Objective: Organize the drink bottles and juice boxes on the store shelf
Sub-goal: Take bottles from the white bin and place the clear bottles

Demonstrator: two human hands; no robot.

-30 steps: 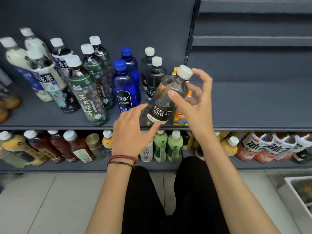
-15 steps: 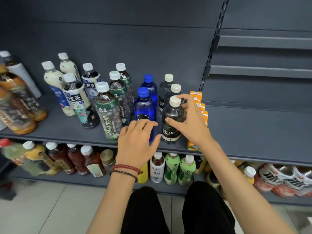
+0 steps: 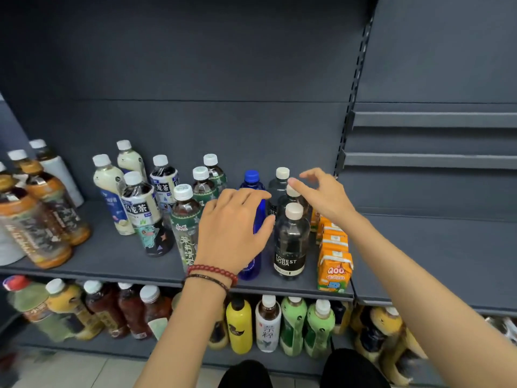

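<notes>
From my remote seat, the Forest Soda bottle [image 3: 289,242] is the piece I'm tracking: smooth clear plastic, a rounded shoulder, a matt black label band and an off-white cap. It stands at the front of the dark grey matt shelf [image 3: 112,261], between a deep blue translucent bottle [image 3: 251,271] on its left and a row of square orange juice boxes [image 3: 334,271] on its right. Two matching bottles line up behind it.

Half a second ago my right hand [image 3: 324,197] was closed round this bottle's neck. Now it has let go and hangs above and behind it, grip apart, fingers loosely bent and holding nothing, with the index tip over the cap of the second bottle back. A second ago the bottle was tilted in the air; it is now set down.

My left hand [image 3: 232,228], with a red bead bracelet [image 3: 212,271] at the wrist, lies across the blue bottle. Its grip is apart, with the fingers spread fairly straight and the thumb just beside the Forest Soda bottle.

The bottle's long axis runs vertical, cap up, label facing me.
</notes>
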